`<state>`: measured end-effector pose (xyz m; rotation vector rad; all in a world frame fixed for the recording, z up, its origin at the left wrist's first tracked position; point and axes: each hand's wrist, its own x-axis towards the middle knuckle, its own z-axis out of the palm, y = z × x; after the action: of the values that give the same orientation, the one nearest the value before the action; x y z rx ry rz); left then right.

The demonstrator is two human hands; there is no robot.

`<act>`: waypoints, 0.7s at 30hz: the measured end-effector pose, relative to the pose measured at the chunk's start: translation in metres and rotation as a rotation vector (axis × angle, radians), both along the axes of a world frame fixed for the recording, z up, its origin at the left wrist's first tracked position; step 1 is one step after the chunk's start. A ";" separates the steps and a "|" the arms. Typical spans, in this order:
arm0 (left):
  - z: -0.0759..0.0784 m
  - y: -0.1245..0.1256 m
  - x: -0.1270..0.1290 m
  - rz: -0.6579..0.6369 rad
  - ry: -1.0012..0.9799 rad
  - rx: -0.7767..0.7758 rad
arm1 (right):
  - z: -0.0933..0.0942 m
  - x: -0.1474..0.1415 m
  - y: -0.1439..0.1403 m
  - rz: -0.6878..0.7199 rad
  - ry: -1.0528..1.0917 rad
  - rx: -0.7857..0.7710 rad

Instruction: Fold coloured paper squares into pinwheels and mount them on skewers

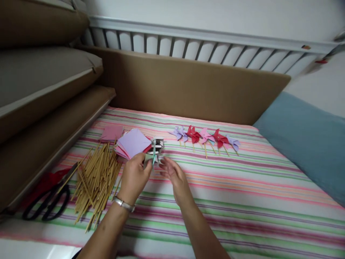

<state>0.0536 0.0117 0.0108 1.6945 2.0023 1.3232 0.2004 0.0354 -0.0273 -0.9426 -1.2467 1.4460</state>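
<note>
Pinched between the fingers of my left hand [135, 175] is a pale green paper pinwheel [153, 154], seen nearly edge-on. Just to its right, my right hand [174, 176] has its fingers apart and holds nothing that I can see. Behind the pinwheel lies a small black-and-white item [159, 144], partly covered, whose kind I cannot make out. A stack of square paper sheets [135, 142], lilac on top with pink and red below, sits beyond my left hand. Left of that hand is a heap of thin wooden sticks [98, 180].
Several finished pinwheels on sticks [206, 136] lie in a row at the back right. Pink paper squares [111, 133] rest behind the sticks. Black-handled scissors [50, 205] lie at left beside a red item [47, 181]. Cushions [48, 72] are piled along the left side; a brown board [183, 86] stands behind.
</note>
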 end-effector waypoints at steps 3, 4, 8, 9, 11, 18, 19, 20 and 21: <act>0.002 -0.002 0.015 -0.082 0.034 -0.014 | 0.000 -0.008 -0.004 0.029 0.179 -0.058; 0.001 -0.001 0.019 -0.106 0.006 -0.025 | -0.001 -0.010 -0.004 0.018 0.184 -0.070; -0.008 0.001 0.030 -0.119 -0.131 -0.074 | -0.004 -0.009 0.002 -0.045 0.184 -0.173; -0.010 0.002 0.031 -0.123 -0.174 -0.080 | -0.005 -0.008 0.004 -0.073 0.202 -0.210; -0.011 0.004 0.030 -0.141 -0.300 -0.077 | -0.005 -0.004 0.007 -0.127 0.235 -0.279; 0.013 0.033 -0.016 0.046 -1.020 -0.002 | 0.002 0.013 0.017 -0.172 0.308 -0.402; 0.016 0.037 -0.026 0.068 -1.067 0.011 | 0.003 0.016 0.018 -0.171 0.321 -0.410; 0.019 0.039 -0.034 0.096 -1.067 0.007 | 0.005 0.018 0.019 -0.167 0.335 -0.415; 0.021 0.038 -0.040 0.122 -1.032 -0.032 | 0.008 0.020 0.020 -0.161 0.347 -0.418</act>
<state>0.0136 0.0495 0.0321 0.5958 1.4598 1.6842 0.2201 0.0552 -0.0197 -0.9844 -0.6124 1.6867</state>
